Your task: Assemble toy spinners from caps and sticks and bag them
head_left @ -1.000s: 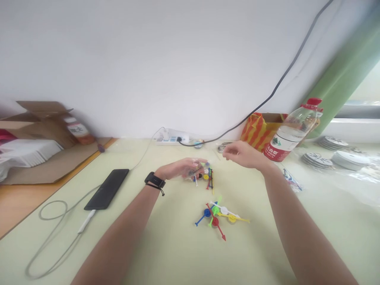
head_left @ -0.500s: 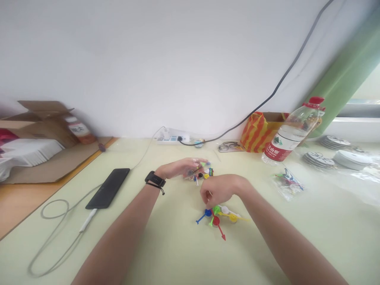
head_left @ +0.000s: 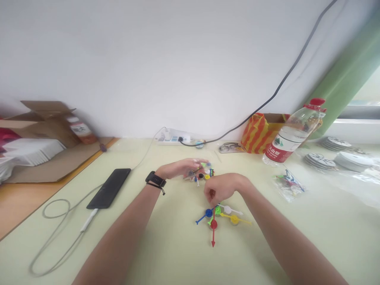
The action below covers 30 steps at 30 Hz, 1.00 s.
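Note:
My right hand [head_left: 221,189] is closed in a pinch, fingertips down on the tail of a red arrow spinner [head_left: 213,225], whose tip points towards me. Grouped closely around it on the table are a blue arrow spinner [head_left: 209,213], a green one [head_left: 217,210], a white one [head_left: 228,209] and a yellow one [head_left: 234,219]. Farther back, my left hand [head_left: 178,168] lies with fingers stretched out beside and partly over a pile of small coloured plastic parts [head_left: 202,175]. Some of that pile is hidden by the hand.
A black phone [head_left: 109,189] with a cable lies at left, near a cardboard box [head_left: 47,118]. At the back are a power strip [head_left: 173,137] and eyeglasses [head_left: 230,147]. To the right stand a water bottle [head_left: 292,134] and a striped bag [head_left: 255,132], with a clear packet [head_left: 287,184] in front.
The red spinner has turned, its tip swinging left to point straight towards me, and it sits slightly lower. My right hand has shifted slightly right. My left hand has stayed put.

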Each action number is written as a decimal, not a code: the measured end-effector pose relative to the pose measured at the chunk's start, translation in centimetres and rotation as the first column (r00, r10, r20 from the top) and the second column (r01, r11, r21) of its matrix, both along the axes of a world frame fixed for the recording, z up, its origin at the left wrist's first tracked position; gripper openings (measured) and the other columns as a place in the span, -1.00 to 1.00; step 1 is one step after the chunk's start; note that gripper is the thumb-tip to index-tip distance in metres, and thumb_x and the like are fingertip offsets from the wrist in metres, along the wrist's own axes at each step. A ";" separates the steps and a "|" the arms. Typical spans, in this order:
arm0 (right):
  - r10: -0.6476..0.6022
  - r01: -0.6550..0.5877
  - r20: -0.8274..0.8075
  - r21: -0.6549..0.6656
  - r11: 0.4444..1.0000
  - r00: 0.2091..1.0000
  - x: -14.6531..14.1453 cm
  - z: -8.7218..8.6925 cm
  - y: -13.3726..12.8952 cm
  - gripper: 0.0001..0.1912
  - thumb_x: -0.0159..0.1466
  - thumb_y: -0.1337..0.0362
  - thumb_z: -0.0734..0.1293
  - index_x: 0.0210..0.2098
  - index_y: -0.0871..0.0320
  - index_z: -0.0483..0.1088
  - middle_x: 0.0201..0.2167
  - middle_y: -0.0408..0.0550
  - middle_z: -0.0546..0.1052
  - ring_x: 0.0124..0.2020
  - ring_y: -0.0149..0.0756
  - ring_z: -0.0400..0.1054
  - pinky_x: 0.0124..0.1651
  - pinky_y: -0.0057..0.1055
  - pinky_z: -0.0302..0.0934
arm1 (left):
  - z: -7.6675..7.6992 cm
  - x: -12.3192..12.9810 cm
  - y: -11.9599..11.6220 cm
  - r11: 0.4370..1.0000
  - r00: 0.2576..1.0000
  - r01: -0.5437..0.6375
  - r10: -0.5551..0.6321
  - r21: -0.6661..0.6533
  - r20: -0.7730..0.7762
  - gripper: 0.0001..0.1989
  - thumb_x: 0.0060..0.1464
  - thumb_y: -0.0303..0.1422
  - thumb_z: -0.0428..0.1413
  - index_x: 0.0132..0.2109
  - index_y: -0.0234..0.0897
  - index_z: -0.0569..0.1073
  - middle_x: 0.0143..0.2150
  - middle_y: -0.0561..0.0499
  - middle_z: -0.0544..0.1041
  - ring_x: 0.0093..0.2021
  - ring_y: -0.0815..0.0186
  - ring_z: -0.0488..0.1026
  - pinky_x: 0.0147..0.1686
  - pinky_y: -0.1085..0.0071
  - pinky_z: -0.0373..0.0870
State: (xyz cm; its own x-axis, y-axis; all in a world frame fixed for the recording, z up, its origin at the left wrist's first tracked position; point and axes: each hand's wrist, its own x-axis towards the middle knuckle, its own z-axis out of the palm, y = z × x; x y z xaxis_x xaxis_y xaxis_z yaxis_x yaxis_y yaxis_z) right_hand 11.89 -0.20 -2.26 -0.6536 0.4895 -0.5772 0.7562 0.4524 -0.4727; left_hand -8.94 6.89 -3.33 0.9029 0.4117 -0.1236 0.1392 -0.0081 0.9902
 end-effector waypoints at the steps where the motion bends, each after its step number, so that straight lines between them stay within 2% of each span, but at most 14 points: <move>1: 0.005 -0.005 -0.003 -0.005 1.000 1.000 0.1 0.0 0.1 -0.67 0.10 0.04 0.50 -0.25 0.15 0.60 -0.27 -0.14 0.63 -0.29 -0.31 0.44 -0.31 -0.48 0.20 | 0.0 0.0 0.0 1.000 1.000 0.002 -0.002 0.000 0.008 -0.43 0.25 -0.16 0.07 0.34 -0.26 0.33 -0.03 -0.17 0.51 -0.19 0.23 0.39 -0.31 0.39 0.21; 6: 0.042 -0.043 -0.013 -0.052 0.998 0.999 0.7 0.2 0.2 -0.66 0.06 0.04 0.52 -0.28 0.15 0.61 -0.30 -0.14 0.62 -0.28 -0.30 0.43 -0.32 -0.48 0.18 | -0.2 -0.1 0.0 1.000 0.999 -0.005 0.006 -0.019 0.038 -0.41 0.25 -0.16 0.07 0.35 -0.27 0.31 -0.02 -0.19 0.51 -0.18 0.21 0.40 -0.29 0.38 0.24; 12: 0.053 -0.054 -0.103 0.000 0.999 0.993 1.6 0.7 0.2 -0.71 0.10 0.08 0.50 -0.30 0.15 0.62 -0.31 -0.13 0.60 -0.27 -0.31 0.41 -0.32 -0.49 0.17 | 0.1 -0.1 0.1 0.999 1.000 0.010 -0.009 -0.046 0.017 -0.44 0.27 -0.18 0.06 0.35 -0.26 0.31 0.00 -0.17 0.48 -0.19 0.25 0.38 -0.30 0.39 0.23; 17: 0.023 -0.023 0.000 -0.008 1.000 1.000 1.4 0.6 0.3 -0.66 -0.02 0.08 0.56 -0.31 0.14 0.61 -0.30 -0.16 0.59 -0.32 -0.32 0.41 -0.39 -0.49 0.15 | 0.1 -0.1 0.0 1.000 1.000 0.002 -0.002 -0.014 0.030 -0.41 0.25 -0.14 0.07 0.35 -0.27 0.31 -0.01 -0.19 0.51 -0.20 0.22 0.40 -0.33 0.39 0.22; 21: 0.027 -0.026 0.036 -0.035 0.999 0.999 1.0 0.2 0.3 -0.69 0.02 0.07 0.54 -0.33 0.15 0.61 -0.37 -0.16 0.59 -0.32 -0.31 0.42 -0.41 -0.49 0.15 | 0.2 0.0 -0.1 1.000 1.000 -0.004 0.004 -0.002 0.016 -0.42 0.26 -0.14 0.07 0.34 -0.28 0.33 -0.02 -0.19 0.51 -0.22 0.23 0.39 -0.34 0.38 0.22; 30: 0.021 -0.023 -0.057 -0.036 0.999 0.998 0.8 0.0 0.4 -0.56 0.01 -0.06 0.55 -0.25 0.12 0.59 -0.27 -0.16 0.59 -0.29 -0.32 0.42 -0.30 -0.49 0.19 | 0.3 -0.1 0.0 1.000 1.000 0.004 -0.004 -0.028 0.009 -0.45 0.28 -0.19 0.04 0.34 -0.28 0.31 0.01 -0.19 0.47 -0.23 0.25 0.37 -0.33 0.38 0.21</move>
State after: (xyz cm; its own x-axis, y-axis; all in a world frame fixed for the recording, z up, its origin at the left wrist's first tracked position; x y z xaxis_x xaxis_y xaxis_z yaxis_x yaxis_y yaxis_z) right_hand 12.72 0.18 -2.31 -0.6964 0.4537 -0.5561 0.7176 0.4504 -0.5312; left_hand -9.07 6.89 -3.05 0.9055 0.4046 -0.1275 0.1308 0.0196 0.9912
